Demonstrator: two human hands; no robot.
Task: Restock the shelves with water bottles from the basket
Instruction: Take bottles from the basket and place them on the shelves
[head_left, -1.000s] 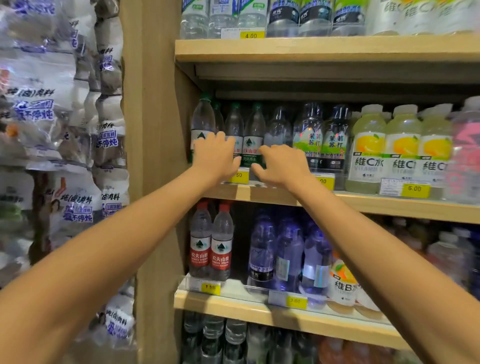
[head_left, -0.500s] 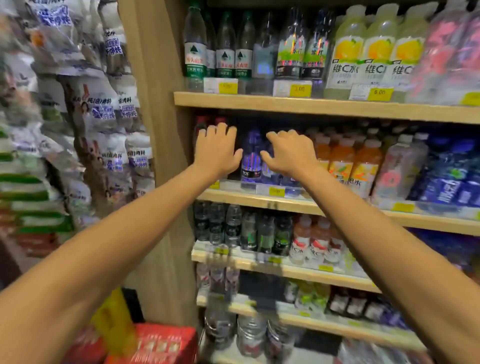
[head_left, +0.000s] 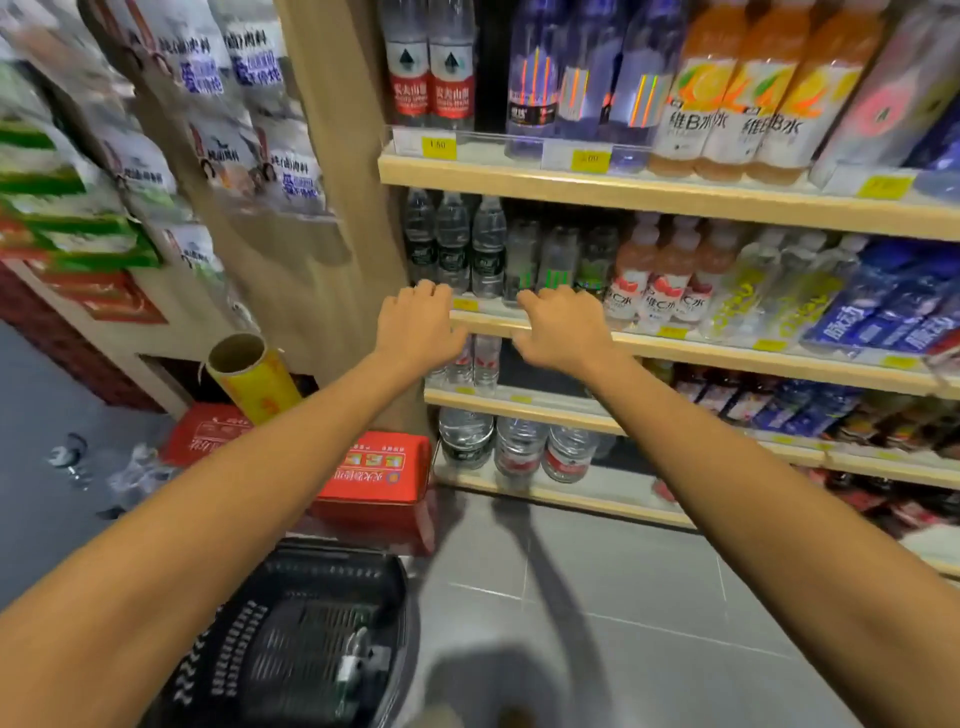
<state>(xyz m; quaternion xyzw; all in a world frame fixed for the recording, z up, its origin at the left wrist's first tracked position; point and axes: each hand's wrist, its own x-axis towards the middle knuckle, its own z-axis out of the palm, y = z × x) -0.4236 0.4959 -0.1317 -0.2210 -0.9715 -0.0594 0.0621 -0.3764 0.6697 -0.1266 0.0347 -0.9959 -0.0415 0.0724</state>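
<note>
Both arms reach forward at mid-height of the wooden shelf unit (head_left: 675, 197). My left hand (head_left: 418, 327) and my right hand (head_left: 563, 330) are empty, fingers spread and slightly curled, in front of a shelf edge lined with small water bottles (head_left: 454, 244). Red-labelled water bottles (head_left: 434, 67) stand on the shelf above. Large water bottles (head_left: 517, 447) sit on the lowest shelf. A black plastic basket (head_left: 311, 634) rests on the floor below my left arm; what it holds is hard to tell, though a pale object shows near its inner wall.
Orange and blue drink bottles (head_left: 737, 98) fill the shelves to the right. Red cartons (head_left: 374, 475) and a yellow roll (head_left: 249, 379) sit on the floor by the wooden post (head_left: 332, 156). Snack bags (head_left: 208, 104) hang at left. Grey tiled floor (head_left: 597, 597) lies ahead.
The view has tilted downward past several shelves. Both empty hands have dropped from the upper shelf to a lower one, and the basket has come into sight.
</note>
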